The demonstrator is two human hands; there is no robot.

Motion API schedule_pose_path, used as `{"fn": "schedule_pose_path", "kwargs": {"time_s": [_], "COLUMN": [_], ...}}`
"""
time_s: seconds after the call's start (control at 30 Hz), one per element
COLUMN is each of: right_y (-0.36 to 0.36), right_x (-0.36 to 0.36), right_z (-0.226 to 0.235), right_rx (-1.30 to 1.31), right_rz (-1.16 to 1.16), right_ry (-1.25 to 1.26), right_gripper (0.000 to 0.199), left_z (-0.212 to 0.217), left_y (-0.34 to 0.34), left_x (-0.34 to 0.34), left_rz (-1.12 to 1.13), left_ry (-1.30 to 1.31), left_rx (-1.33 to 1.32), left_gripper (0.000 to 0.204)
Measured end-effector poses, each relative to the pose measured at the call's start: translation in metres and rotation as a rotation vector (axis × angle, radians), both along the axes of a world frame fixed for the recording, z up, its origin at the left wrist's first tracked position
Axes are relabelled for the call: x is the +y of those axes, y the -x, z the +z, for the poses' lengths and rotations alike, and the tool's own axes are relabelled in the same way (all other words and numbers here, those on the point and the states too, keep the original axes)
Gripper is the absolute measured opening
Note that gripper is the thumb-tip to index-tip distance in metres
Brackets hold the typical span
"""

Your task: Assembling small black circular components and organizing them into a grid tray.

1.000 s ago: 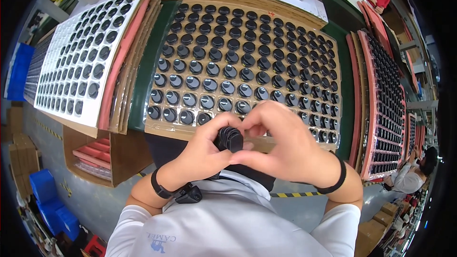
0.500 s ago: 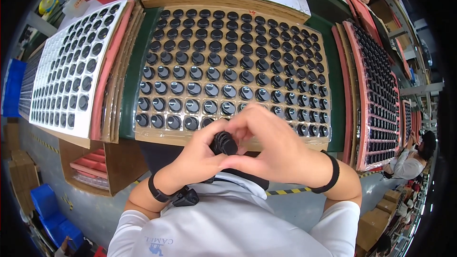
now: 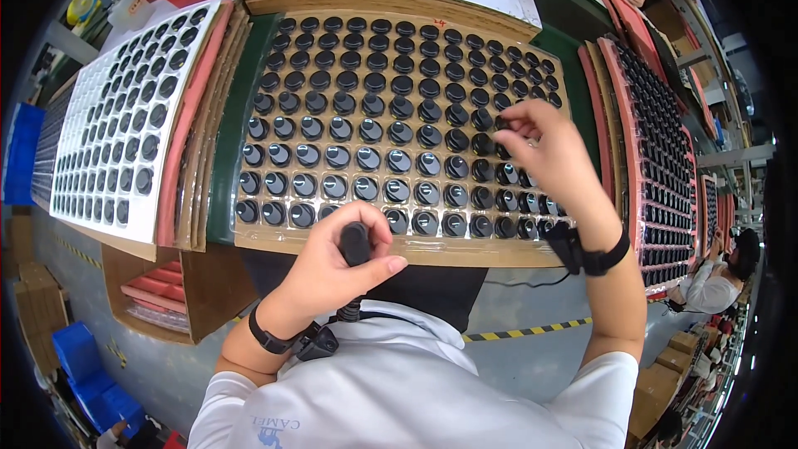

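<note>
My left hand (image 3: 337, 262) is closed around a black cylindrical piece (image 3: 356, 243), its rounded end showing between thumb and fingers. A ribbed black length (image 3: 349, 311) shows below that hand; whether it belongs to the same piece I cannot tell. Farther right, my right hand (image 3: 544, 145) reaches over the clear plastic tray (image 3: 399, 243), its fingertips pinched at a small black round part (image 3: 502, 123). Rows of black parts fill the tray: flat-topped ones (image 3: 380, 26) at the far side, taller glossy ones (image 3: 337, 156) nearer me.
A white tray of black parts (image 3: 79, 145) rests tilted on pink and cardboard layers at left. At right stands another stacked tray of black parts (image 3: 661, 166). Below left are an open cardboard box (image 3: 191, 287) and blue bins (image 3: 91, 374). A co-worker (image 3: 719, 283) is at far right.
My hands, together at the black piece before, are now apart. The right one has moved away and to the right over the tray; the left keeps the black piece near the front edge.
</note>
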State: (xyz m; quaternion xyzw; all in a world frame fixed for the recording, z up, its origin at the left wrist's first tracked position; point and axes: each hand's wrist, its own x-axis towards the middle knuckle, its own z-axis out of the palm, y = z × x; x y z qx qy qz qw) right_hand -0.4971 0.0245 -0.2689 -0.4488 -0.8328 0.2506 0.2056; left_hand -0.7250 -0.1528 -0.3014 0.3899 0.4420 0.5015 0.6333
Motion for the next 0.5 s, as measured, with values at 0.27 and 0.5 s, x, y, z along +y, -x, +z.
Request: {"fn": "schedule_pose_path", "kwargs": {"time_s": [0.27, 0.5], "right_y": [-0.04, -0.022], "right_x": [0.043, 0.013], "right_z": [-0.028, 0.002], "right_rx": [-0.397, -0.232], "right_rz": [-0.104, 0.022], "right_ry": [-0.088, -0.383], "right_gripper": [0.018, 0.021], "left_z": [0.002, 0.0], "left_y": [0.002, 0.007], "left_x": [0.001, -0.001], "left_rz": [0.043, 0.017], "left_ry": [0.019, 0.047], "left_rx": [-0.024, -0.104], "left_gripper": [0.021, 0.014]}}
